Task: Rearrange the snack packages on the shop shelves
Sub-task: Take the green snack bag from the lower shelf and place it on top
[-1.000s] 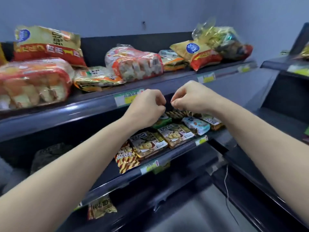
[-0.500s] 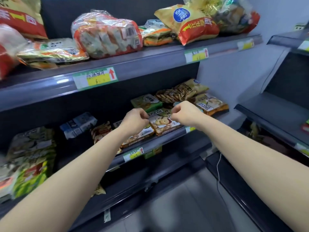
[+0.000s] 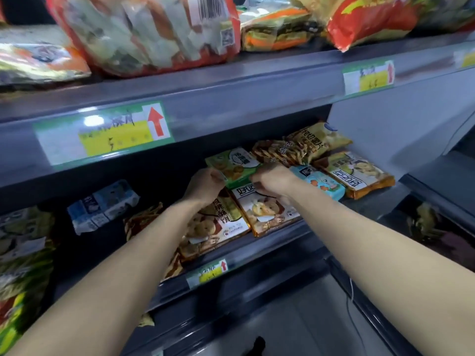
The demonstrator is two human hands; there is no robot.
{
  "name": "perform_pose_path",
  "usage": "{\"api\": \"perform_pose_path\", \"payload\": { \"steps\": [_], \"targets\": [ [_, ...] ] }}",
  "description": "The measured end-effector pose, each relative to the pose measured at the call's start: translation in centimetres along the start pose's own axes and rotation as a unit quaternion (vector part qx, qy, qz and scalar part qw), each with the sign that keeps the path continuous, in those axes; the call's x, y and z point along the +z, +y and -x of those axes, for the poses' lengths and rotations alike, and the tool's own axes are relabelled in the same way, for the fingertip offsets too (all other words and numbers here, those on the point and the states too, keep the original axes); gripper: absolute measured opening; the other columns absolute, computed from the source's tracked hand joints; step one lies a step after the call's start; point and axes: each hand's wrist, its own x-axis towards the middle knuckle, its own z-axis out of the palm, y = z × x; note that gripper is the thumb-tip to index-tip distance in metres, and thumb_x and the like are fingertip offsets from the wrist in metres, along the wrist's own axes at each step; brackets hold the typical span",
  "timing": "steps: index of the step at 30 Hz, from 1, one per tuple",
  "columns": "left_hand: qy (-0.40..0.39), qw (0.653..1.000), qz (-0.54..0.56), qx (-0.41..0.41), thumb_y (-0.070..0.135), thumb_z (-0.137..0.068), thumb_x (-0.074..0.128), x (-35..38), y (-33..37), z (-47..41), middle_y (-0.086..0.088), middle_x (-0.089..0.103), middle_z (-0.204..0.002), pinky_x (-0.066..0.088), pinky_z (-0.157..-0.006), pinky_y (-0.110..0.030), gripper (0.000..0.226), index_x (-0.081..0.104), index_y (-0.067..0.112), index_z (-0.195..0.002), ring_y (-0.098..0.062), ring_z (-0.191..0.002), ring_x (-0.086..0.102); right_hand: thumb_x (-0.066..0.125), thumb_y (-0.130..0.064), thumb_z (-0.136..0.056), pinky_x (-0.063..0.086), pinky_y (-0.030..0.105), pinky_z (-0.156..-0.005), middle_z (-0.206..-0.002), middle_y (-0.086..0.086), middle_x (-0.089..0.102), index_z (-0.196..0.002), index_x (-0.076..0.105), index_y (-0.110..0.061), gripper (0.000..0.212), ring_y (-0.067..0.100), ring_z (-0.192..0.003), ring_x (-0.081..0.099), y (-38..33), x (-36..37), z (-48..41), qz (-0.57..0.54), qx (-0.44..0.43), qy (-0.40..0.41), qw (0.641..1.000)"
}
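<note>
Head view: a small green snack packet (image 3: 232, 167) lies flat near the back of the middle shelf (image 3: 259, 249). It has a white round patch and a picture of little cookies on it. Its near edge sits on top of two brown cookie packets (image 3: 264, 211) that lie side by side at the front of the shelf.

The left hand (image 3: 205, 185) has its fingers curled and pinches the near left corner of the green snack packet. The right hand (image 3: 272, 179) is curled too and pinches the near right edge. The left arm (image 3: 115, 278) and the right arm (image 3: 372, 240) are bare and stretch forward from the bottom corners.

A light blue packet (image 3: 318, 182) lies just beside the right hand, and a yellow chip bag (image 3: 318, 142) lies behind it. The shelves are dark grey metal. The top shelf (image 3: 231, 104) holds a big red bag (image 3: 154, 34), and its front has a green and yellow price tag (image 3: 102, 132) with a red arrow. A grey floor (image 3: 295, 317) shows below.
</note>
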Motion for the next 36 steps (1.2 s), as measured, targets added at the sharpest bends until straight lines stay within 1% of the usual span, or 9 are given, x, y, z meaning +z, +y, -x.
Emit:
{"api": "perform_pose_path", "payload": {
  "steps": [2, 5, 9, 15, 20, 24, 29, 32, 36],
  "targets": [
    [0.008, 1.000, 0.001, 0.003, 0.013, -0.090, 0.058, 0.7, -0.9, -2.3, -0.014, 0.063, -0.116, 0.045, -0.092, -0.033, 0.023, 0.061, 0.002, -0.111, -0.028, -0.110, 0.058, 0.054, -0.008, -0.093, 0.040, 0.010, -0.039, -0.071, 0.002, 0.049, -0.072, 0.049, -0.018, 0.024, 0.001, -0.043, 0.048, 0.6, 0.8, -2.6, -0.065, 0.025, 0.001, 0.998],
    [0.000, 1.000, -0.008, 0.001, 0.016, -0.090, 0.060, 1.9, -2.0, -5.3, -0.013, 0.060, -0.124, 0.042, -0.090, -0.027, 0.033, 0.058, 0.003, -0.120, -0.026, -0.115, 0.056, 0.056, -0.005, -0.092, 0.045, 0.010, -0.045, -0.074, 0.004, 0.048, -0.096, 0.055, -0.010, 0.007, -0.003, -0.044, 0.055, 1.6, 2.0, -5.5, -0.167, 0.057, 0.012, 0.984],
    [-0.010, 0.999, -0.017, -0.026, 0.022, -0.089, 0.061, 3.2, -3.3, -8.6, -0.014, 0.051, -0.133, 0.043, -0.097, -0.032, 0.045, 0.049, 0.007, -0.130, -0.028, -0.119, 0.052, 0.055, 0.001, -0.091, 0.051, 0.026, -0.090, -0.125, 0.013, 0.056, -0.121, 0.055, 0.000, 0.030, 0.021, -0.117, 0.055, 2.5, 2.9, -8.2, -0.265, 0.074, 0.008, 0.961],
    [-0.016, 0.998, 0.008, -0.053, 0.030, -0.085, 0.066, 4.4, -4.3, -12.2, -0.015, 0.036, -0.143, 0.038, -0.108, -0.039, 0.069, 0.033, 0.008, -0.142, -0.030, -0.131, 0.040, 0.052, 0.003, -0.092, 0.045, 0.026, -0.099, -0.094, 0.005, 0.057, -0.098, 0.060, -0.002, 0.011, 0.015, -0.095, 0.057, 3.0, 2.9, -10.4, -0.312, 0.088, -0.017, 0.946],
    [-0.011, 0.990, 0.095, -0.108, 0.035, -0.083, 0.068, 4.2, -4.7, -14.7, -0.011, 0.022, -0.154, 0.035, -0.110, -0.043, 0.094, 0.007, 0.013, -0.151, -0.029, -0.137, 0.032, 0.048, 0.001, -0.092, 0.035, 0.040, -0.111, -0.091, 0.009, 0.059, -0.075, 0.052, -0.012, 0.022, 0.035, -0.132, 0.043, 3.0, 3.4, -11.8, -0.304, 0.071, -0.053, 0.948],
    [-0.019, 0.979, 0.138, -0.147, 0.029, -0.077, 0.074, 3.7, -5.1, -15.3, -0.009, 0.030, -0.149, 0.047, -0.100, -0.045, 0.090, 0.021, 0.020, -0.149, -0.030, -0.126, 0.043, 0.051, 0.004, -0.090, 0.045, 0.034, -0.101, -0.137, 0.020, 0.050, -0.091, 0.060, -0.007, 0.014, 0.032, -0.129, 0.046, 2.8, 3.8, -12.5, -0.346, 0.078, -0.045, 0.934],
    [0.010, 0.981, 0.138, -0.139, 0.019, -0.069, 0.077, 2.9, -4.7, -14.7, -0.014, 0.049, -0.129, 0.055, -0.086, -0.039, 0.060, 0.054, 0.010, -0.123, -0.028, -0.104, 0.058, 0.050, 0.007, -0.088, 0.048, 0.031, -0.086, -0.119, 0.013, 0.059, -0.086, 0.054, -0.010, 0.017, 0.026, -0.114, 0.056, 2.5, 3.4, -12.3, -0.377, 0.102, -0.040, 0.920],
    [0.071, 0.981, 0.141, -0.108, 0.016, -0.067, 0.076, 1.5, -3.2, -13.0, -0.015, 0.045, -0.130, 0.053, -0.083, -0.033, 0.063, 0.050, 0.010, -0.124, -0.026, -0.101, 0.057, 0.044, 0.011, -0.089, 0.049, 0.028, -0.075, -0.083, 0.008, 0.062, -0.079, 0.055, -0.008, 0.024, 0.019, -0.081, 0.061, 1.8, 3.3, -11.4, -0.397, 0.089, -0.038, 0.913],
    [0.167, 0.976, 0.120, -0.067, 0.008, -0.074, 0.071, -0.6, -0.9, -9.0, -0.015, 0.033, -0.131, 0.048, -0.088, -0.034, 0.056, 0.044, 0.006, -0.124, -0.029, -0.113, 0.046, 0.046, 0.010, -0.087, 0.047, 0.028, -0.068, -0.080, 0.008, 0.057, -0.080, 0.057, -0.011, 0.024, 0.020, -0.080, 0.056, 0.1, 3.3, -9.3, -0.393, 0.058, -0.023, 0.917]
  ]
}}
